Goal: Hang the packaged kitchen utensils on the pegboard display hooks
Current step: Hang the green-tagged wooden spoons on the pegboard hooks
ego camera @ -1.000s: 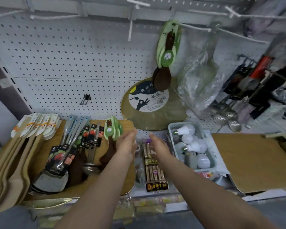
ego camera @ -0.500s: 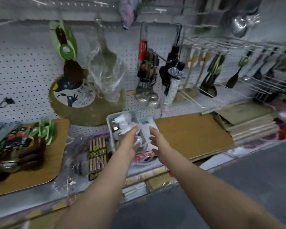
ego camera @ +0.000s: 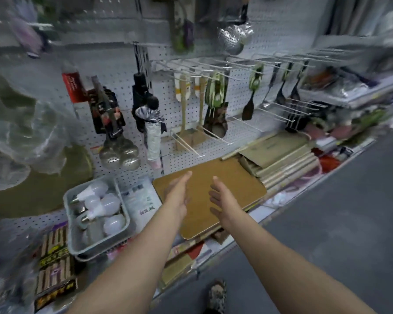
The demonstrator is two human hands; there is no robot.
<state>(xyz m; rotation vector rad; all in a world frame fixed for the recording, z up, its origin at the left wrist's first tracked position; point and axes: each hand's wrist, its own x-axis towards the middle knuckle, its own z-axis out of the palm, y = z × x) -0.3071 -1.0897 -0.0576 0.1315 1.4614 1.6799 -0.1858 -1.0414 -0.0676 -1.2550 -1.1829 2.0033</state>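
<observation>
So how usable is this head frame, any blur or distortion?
Head view: motion blur smears the left edge, the plastic bag and top shelf; the centre is sharper, both the left hand and right hand readable, open over the wooden board; wide-angle bending tilts the pegboard.

The pegboard looks like matt white painted metal, with thin white wire hooks. The skimmers are shiny perforated steel; the spatulas pale bare wood. The cutting board is smooth, matt wood. The grey basket seems plastic, holding frosted white bulbs. The blurred bag at left is probably clear glossy film.
</observation>
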